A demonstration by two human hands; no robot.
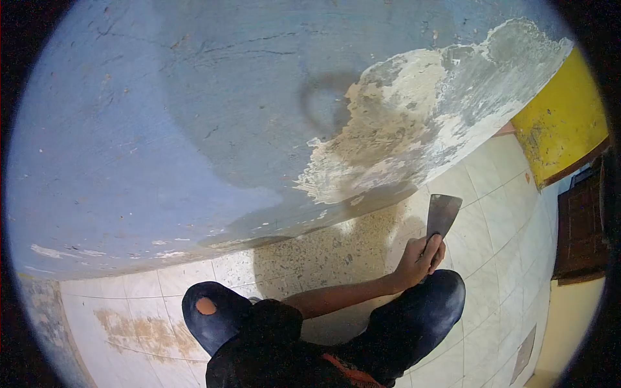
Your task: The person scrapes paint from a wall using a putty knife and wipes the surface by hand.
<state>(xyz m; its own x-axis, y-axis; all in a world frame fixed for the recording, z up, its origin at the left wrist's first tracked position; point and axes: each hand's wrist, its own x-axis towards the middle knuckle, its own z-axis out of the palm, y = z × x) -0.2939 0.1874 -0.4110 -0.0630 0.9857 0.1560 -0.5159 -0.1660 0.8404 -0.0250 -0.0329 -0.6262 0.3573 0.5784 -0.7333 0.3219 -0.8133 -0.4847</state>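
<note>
One hand point(411, 264) grips a scraper point(445, 210) near a flaking wall point(123, 136), likely best angled low — the other hand unseen, its hold unknown.

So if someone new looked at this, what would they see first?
Probably the big, rough, pale patch on the blue wall, up toward the right. Next, the scraper in a hand, just below the patch. Then maybe the yellow wall at far right and the round hole in the left knee.

Left hand point(417, 262) gripping scraper point(444, 213), blade upward, 2 bent knees point(330, 309), blue wall point(194, 129) with peeled patch point(394, 116), tiled floor point(485, 194).
</note>
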